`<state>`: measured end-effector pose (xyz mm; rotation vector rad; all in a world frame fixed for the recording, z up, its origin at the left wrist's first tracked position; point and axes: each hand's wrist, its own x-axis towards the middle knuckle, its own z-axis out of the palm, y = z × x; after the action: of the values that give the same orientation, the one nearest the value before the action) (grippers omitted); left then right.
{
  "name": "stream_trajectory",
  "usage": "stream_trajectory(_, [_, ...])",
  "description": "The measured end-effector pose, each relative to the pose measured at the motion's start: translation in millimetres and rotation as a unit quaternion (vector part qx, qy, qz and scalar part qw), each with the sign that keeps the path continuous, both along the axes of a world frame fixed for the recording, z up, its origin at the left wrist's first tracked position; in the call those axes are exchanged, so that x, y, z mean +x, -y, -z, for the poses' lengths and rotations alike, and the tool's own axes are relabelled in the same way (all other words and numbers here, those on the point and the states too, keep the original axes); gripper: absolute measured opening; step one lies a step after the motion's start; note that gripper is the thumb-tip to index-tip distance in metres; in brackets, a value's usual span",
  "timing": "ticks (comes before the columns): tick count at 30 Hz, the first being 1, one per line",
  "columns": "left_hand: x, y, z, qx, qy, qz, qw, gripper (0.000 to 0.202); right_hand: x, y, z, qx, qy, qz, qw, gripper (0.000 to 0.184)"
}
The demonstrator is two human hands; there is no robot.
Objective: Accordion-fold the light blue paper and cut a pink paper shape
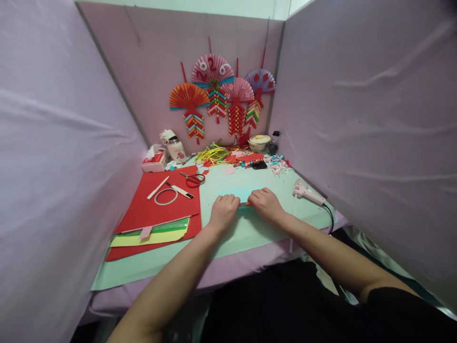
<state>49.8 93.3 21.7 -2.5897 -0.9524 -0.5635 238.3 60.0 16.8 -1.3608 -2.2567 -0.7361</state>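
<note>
A light blue sheet of paper (240,193) lies on the pale green table cover, in front of me. My left hand (224,210) is closed on its near edge, fingers curled and thumb pointing inward. Close beside it, my right hand (266,204) pinches the same edge from the other side. The two thumbs almost meet at the middle of the edge, where the paper seems bent up. Parts of the sheet are hidden under the fingers.
Left are red paper sheets (135,209) bearing scissors (194,179), a tape ring (166,196), a white pen (157,187) and a cutter (180,190). A glue gun (309,192) lies right. Paper scraps (278,164), a lidded bowl (259,142) and a bottle (175,148) stand behind. Paper fans (213,71) hang above.
</note>
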Motion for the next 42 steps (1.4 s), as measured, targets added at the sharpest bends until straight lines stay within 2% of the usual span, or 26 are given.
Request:
stream_trajectory(4, [-3.2,-2.2,-2.1,-0.002,0.002,-0.002,1.0,0.018,1.6,0.0,-4.2,0.002,0.008,0.003,1.0,0.032])
stream_trajectory(11, [-9.7,-4.5,-8.5,-0.038,-0.022,0.02,0.999,0.01,6.3,3.1,-7.2,-0.02,0.001,-0.027,0.999,0.016])
stream_trajectory(15, [-10.8,-6.5,-8.9,-0.041,-0.023,0.012,0.999,0.009,10.6,2.2,-5.6,-0.022,0.001,-0.002,1.0,0.02])
stream_trajectory(21, [-16.3,-17.4,-8.7,-0.055,0.001,-0.019,0.998,0.02,20.3,-0.9,-8.7,-0.022,0.005,0.051,0.998,0.033])
stream_trajectory(25, [-20.4,-22.5,-7.7,-0.052,0.016,-0.005,0.998,0.02,23.2,-0.3,-13.5,-0.018,0.014,0.042,0.999,0.035])
stream_trajectory(29, [-26.2,-26.7,-6.1,-0.059,0.029,0.024,0.998,0.012,26.2,1.8,-17.2,-0.031,0.028,0.021,0.999,0.024])
stream_trajectory(33, [-30.4,-28.3,-6.5,-0.077,0.034,0.047,0.995,0.015,31.6,3.6,-18.0,-0.052,0.027,0.011,0.998,0.014])
stream_trajectory(42, [-32.6,-33.7,-9.6,-0.062,0.065,0.01,0.996,0.015,49.1,0.5,-13.9,-0.023,-0.016,0.051,0.998,0.034])
